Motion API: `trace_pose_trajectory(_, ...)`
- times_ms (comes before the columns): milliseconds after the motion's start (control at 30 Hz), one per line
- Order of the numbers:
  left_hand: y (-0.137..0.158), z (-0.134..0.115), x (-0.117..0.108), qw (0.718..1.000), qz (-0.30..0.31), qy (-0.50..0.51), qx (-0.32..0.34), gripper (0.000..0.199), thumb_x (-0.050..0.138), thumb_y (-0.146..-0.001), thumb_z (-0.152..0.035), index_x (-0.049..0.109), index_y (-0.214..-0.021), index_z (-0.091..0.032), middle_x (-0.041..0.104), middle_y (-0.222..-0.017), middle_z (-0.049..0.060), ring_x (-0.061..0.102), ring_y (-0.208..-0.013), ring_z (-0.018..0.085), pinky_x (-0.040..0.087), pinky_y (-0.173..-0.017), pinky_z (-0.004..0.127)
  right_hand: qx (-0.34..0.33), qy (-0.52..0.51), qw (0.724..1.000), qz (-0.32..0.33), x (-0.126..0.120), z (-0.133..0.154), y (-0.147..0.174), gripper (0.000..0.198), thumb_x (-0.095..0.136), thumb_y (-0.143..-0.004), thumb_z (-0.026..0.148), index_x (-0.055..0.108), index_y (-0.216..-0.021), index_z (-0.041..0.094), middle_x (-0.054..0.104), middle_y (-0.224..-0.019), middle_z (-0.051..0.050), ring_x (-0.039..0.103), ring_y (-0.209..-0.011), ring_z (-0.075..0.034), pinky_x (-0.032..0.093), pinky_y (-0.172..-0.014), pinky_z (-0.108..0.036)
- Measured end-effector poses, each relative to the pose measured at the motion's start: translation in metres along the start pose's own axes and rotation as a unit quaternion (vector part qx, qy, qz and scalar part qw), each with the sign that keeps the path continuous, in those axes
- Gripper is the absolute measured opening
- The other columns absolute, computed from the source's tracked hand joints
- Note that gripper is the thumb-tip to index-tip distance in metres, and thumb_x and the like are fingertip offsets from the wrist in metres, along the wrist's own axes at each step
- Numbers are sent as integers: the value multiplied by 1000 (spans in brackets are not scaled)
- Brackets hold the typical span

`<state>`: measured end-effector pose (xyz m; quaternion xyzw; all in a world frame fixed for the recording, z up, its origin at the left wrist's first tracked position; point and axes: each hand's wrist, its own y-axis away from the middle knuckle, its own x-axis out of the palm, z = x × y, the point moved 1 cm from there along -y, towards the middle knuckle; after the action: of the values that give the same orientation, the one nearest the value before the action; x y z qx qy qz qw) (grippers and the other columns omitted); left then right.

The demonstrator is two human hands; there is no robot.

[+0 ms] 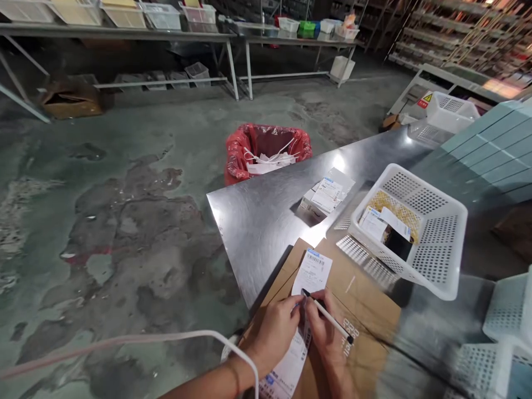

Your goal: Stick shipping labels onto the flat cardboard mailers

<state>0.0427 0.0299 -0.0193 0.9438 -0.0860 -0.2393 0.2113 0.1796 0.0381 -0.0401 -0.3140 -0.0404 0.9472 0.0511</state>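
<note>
The long white printed paper strip (314, 271), barcoded and blue-marked, was pinched in the left hand (275, 328); the right hand (325, 331) gripped a slim white black-ended pen (331, 319).

Only a warning triangle (428, 97) can be made out on the sign (423, 103); barcode label (316, 265) and cardboard (369, 302) print can't really be read, tbh.
</note>
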Motion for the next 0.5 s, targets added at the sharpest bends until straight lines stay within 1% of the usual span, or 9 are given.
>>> trace_pose_trajectory(100, 1, -3, -2, 1000, -1, 1, -4, 42, 51, -93, -9, 71, -124, -26, 78, -115, 4, 74, -101, 19, 54, -88, 25, 4, 15, 1000, -18, -1, 1, -1, 22, 56, -87, 38, 60, -74, 21, 63, -62, 2, 58, -54, -14, 45, -53, -25)
trace_pose_trajectory(200, 1, -4, -2, 1000, -1, 10, 1, 43, 51, -92, -8, 70, -126, -27, 78, -114, 5, 75, -100, 20, 55, -87, 26, -6, 4, 1000, -2, -2, 4, -2, 21, 55, -87, 35, 58, -71, 22, 61, -60, 2, 57, -54, -13, 45, -53, -24)
trace_pose_trajectory(300, 0, 1, 1, 1000, -9, 7, 9, 44, 52, -91, -8, 71, -126, -28, 78, -115, 4, 74, -101, 21, 54, -89, 27, -6, 5, 1000, 9, -3, 8, -3, 22, 55, -88, 36, 60, -72, 22, 63, -61, 2, 59, -54, -14, 46, -54, -24)
trace_pose_trajectory(433, -2, 6, 4, 1000, -13, 4, 18, 46, 51, -92, -9, 70, -127, -30, 78, -116, 3, 74, -101, 20, 55, -88, 27, -8, 10, 1000, -27, -4, 10, -3, 21, 56, -88, 36, 60, -73, 21, 63, -60, 2, 59, -53, -13, 46, -54, -24)
trace_pose_trajectory(500, -2, 5, 4, 1000, -9, 2, 11, 46, 51, -91, -7, 70, -127, -30, 78, -115, 4, 75, -100, 21, 55, -87, 28, -13, 8, 1000, -17, -3, 9, -2, 22, 56, -89, 35, 60, -73, 21, 62, -61, 3, 59, -53, -13, 46, -54, -24)
